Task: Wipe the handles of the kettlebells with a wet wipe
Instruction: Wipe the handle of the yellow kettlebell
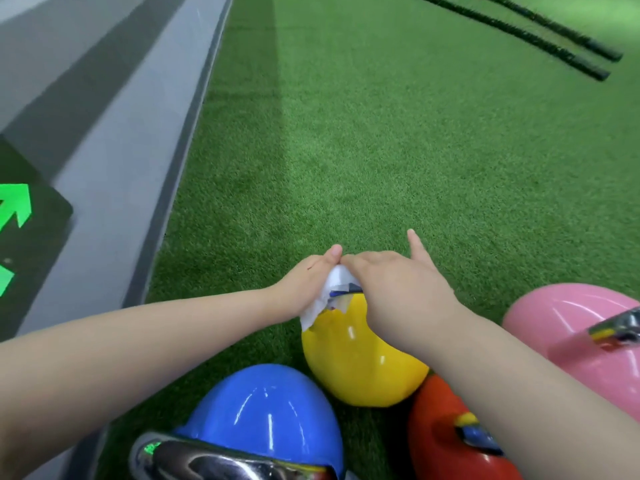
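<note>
White wet wipe, gripped by the left hand and right hand, should be wrapped fully round the glossy yellow kettlebell's hidden handle.

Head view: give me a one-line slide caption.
Both hands, left and right, work a white wet wipe over the yellow kettlebell on green turf.

Green artificial turf covered the floor. Along its left edge ran a grey raised kerb, with a dark floor panel bearing bright green arrows beside it. Two black ropes lay on the turf at upper right.
</note>
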Demonstrator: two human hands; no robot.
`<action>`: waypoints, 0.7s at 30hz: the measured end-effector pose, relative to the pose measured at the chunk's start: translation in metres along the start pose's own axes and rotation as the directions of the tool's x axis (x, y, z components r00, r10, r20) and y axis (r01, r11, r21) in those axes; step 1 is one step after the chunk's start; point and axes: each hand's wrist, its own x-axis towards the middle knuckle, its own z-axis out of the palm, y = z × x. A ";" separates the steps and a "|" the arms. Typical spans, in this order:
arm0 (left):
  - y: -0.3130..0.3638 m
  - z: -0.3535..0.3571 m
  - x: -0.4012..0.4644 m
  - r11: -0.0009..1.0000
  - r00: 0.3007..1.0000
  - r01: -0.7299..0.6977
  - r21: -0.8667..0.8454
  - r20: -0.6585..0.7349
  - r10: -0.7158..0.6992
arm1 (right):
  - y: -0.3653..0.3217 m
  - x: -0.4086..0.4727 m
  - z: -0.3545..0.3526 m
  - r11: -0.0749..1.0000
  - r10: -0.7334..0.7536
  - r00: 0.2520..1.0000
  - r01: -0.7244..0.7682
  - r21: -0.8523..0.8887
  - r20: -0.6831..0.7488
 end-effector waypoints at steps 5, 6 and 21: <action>-0.013 0.001 -0.007 0.998 0.998 -0.041 -0.054 -0.053 0.039 | -0.019 -0.011 0.025 0.989 -0.118 0.918 0.144 0.040 -0.379; -0.017 0.001 -0.009 0.996 0.999 -0.028 -0.087 -0.049 0.024 | -0.023 -0.017 0.036 0.978 -0.131 0.889 0.188 0.090 -0.438; -0.083 0.016 -0.035 0.950 0.950 -0.166 0.264 -0.214 0.226 | -0.025 -0.037 0.133 0.899 0.401 0.901 -0.352 0.260 -0.164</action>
